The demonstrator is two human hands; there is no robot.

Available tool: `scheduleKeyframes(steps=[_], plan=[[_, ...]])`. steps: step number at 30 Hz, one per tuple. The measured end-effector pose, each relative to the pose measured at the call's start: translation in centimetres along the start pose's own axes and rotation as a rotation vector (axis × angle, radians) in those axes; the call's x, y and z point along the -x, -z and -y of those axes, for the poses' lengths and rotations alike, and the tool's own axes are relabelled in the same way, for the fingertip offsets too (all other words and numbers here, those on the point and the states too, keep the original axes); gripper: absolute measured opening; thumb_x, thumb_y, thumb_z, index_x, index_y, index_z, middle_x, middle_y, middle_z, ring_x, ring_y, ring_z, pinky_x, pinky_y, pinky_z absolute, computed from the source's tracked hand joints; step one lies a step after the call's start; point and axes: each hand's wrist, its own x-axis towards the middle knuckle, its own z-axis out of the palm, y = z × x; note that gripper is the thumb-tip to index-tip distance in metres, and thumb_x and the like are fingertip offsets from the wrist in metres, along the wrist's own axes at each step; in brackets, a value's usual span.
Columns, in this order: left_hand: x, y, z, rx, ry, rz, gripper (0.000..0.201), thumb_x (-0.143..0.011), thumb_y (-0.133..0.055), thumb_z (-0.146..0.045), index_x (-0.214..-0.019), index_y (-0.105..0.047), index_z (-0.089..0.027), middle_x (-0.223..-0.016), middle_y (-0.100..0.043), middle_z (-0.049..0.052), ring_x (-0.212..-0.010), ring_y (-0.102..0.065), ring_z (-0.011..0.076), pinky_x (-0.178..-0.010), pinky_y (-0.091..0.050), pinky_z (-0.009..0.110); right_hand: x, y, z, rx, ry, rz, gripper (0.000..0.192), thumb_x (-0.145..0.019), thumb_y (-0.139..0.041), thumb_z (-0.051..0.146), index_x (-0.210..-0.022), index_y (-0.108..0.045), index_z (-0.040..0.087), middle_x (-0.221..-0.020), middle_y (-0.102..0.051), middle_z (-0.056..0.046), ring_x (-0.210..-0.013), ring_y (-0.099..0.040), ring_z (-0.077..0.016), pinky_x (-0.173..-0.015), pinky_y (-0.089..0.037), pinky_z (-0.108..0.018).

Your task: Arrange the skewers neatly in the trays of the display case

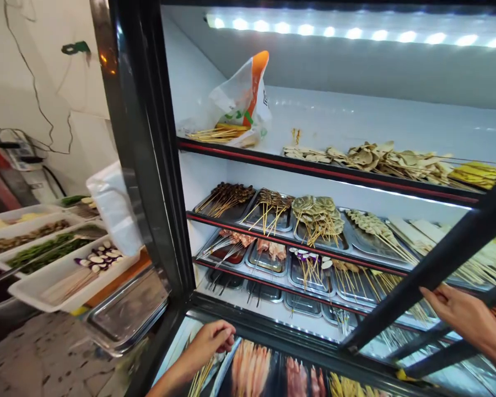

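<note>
Head view showed the left hand closed around thin pale bamboo skewers. The right hand, fingers loosely spread, rested on the black door frame.

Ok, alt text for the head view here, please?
A left hand grips a bundle of skewers at the base of an open display fridge, while the right hand touches its black door frame. Trays of skewered food fill the lit shelves.

— What does your left hand hold?
— A bundle of thin bamboo skewers, fisted, the sticks angling down at the cabinet's lower edge.
— And your right hand?
— It rests flat on the black door frame, which slants across the shelves.
</note>
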Motion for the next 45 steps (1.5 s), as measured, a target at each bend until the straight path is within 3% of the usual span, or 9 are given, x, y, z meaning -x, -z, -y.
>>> scheduleKeyframes(steps=[7,19,22,26,28,32,36,40,45], plan=[[0.7,-0.2,1.9,-0.068,0.118,0.164,0.071,-0.063,-0.058,-0.073,-0.093,-0.056,-0.008,-0.085,-0.061,0.008,-0.074,-0.057,0.0148,-0.067,-0.039,0.024,0.2,0.7,10.2,-0.109,0.170,0.111,0.031,-0.078,-0.042,0.052,-0.063,-0.043,0.025,-0.052,-0.051,-0.006,-0.049,-0.048,-0.0208,-0.055,-0.031,-0.035],[1.3,7.4,6.3,-0.182,0.135,0.167,0.083,-0.057,-0.058,-0.080,-0.102,-0.063,-0.012,-0.092,-0.065,0.011,-0.086,-0.062,0.0252,-0.078,-0.048,0.032,1.1,-0.3,22.5,-0.092,0.224,0.036,0.027,-0.086,-0.042,0.033,-0.074,-0.057,0.015,-0.067,-0.061,-0.005,-0.061,-0.052,-0.0146,-0.057,-0.027,-0.025],[0.4,9.5,4.2,-0.392,-0.087,0.008,0.074,-0.073,-0.052,-0.069,-0.117,-0.056,-0.010,-0.111,-0.062,0.014,-0.103,-0.059,0.0271,-0.090,-0.047,0.035,1.4,-0.9,24.8,-0.097,0.222,0.027,0.026,-0.086,-0.044,0.032,-0.070,-0.054,0.015,-0.065,-0.060,-0.005,-0.061,-0.052,-0.0143,-0.057,-0.026,-0.025],[-0.6,11.4,-1.9,-0.881,-0.629,-0.532,0.060,-0.091,-0.034,-0.037,-0.136,-0.035,0.002,-0.140,-0.038,0.020,-0.130,-0.037,0.0246,-0.111,-0.027,0.041,1.6,-2.0,27.6,-0.122,0.269,0.046,0.026,-0.087,-0.043,0.033,-0.070,-0.053,0.015,-0.065,-0.060,-0.005,-0.059,-0.051,-0.0146,-0.057,-0.025,-0.026],[-1.6,10.8,-5.5,-1.123,-0.878,-0.674,0.056,-0.093,-0.032,-0.029,-0.140,-0.029,0.001,-0.147,-0.025,0.018,-0.138,-0.021,0.0226,-0.114,-0.023,0.040,1.5,-2.4,28.8,-0.130,0.288,0.048,0.027,-0.087,-0.043,0.034,-0.070,-0.053,0.015,-0.066,-0.061,-0.006,-0.061,-0.053,-0.0153,-0.058,-0.026,-0.026],[-5.3,6.2,-11.0,-1.451,-1.108,-0.669,0.055,-0.094,-0.036,-0.027,-0.145,-0.026,-0.009,-0.152,-0.016,0.010,-0.141,-0.008,0.0208,-0.117,-0.013,0.040,1.6,-2.6,31.0,-0.111,0.302,0.037,0.028,-0.088,-0.043,0.033,-0.068,-0.052,0.015,-0.067,-0.062,-0.006,-0.064,-0.055,-0.0162,-0.058,-0.026,-0.026],[-9.8,2.2,-13.2,-1.506,-1.262,-0.573,0.053,-0.094,-0.036,-0.027,-0.145,-0.025,-0.015,-0.152,-0.015,0.004,-0.141,-0.008,0.0177,-0.118,-0.012,0.037,1.8,-2.3,32.0,-0.104,0.300,0.038,0.028,-0.088,-0.043,0.032,-0.066,-0.050,0.016,-0.066,-0.061,-0.006,-0.063,-0.055,-0.0161,-0.057,-0.025,-0.027],[-12.5,1.8,-13.5,-1.467,-1.286,-0.508,0.055,-0.095,-0.033,-0.028,-0.146,-0.019,-0.012,-0.153,-0.012,0.005,-0.141,-0.008,0.0192,-0.116,-0.015,0.039,1.8,-2.8,31.9,-0.145,0.322,0.047,0.029,-0.088,-0.040,0.034,-0.068,-0.049,0.017,-0.066,-0.061,-0.006,-0.063,-0.056,-0.0170,-0.057,-0.026,-0.027],[-12.3,2.2,-13.0,-1.457,-1.282,-0.472,0.057,-0.097,-0.028,-0.037,-0.146,-0.017,-0.010,-0.153,-0.008,0.006,-0.141,-0.004,0.0213,-0.115,-0.015,0.042,1.7,-4.0,31.1,-0.179,0.319,0.059,0.033,-0.087,-0.035,0.043,-0.067,-0.047,0.019,-0.064,-0.060,-0.006,-0.062,-0.056,-0.0202,-0.058,-0.030,-0.030]])
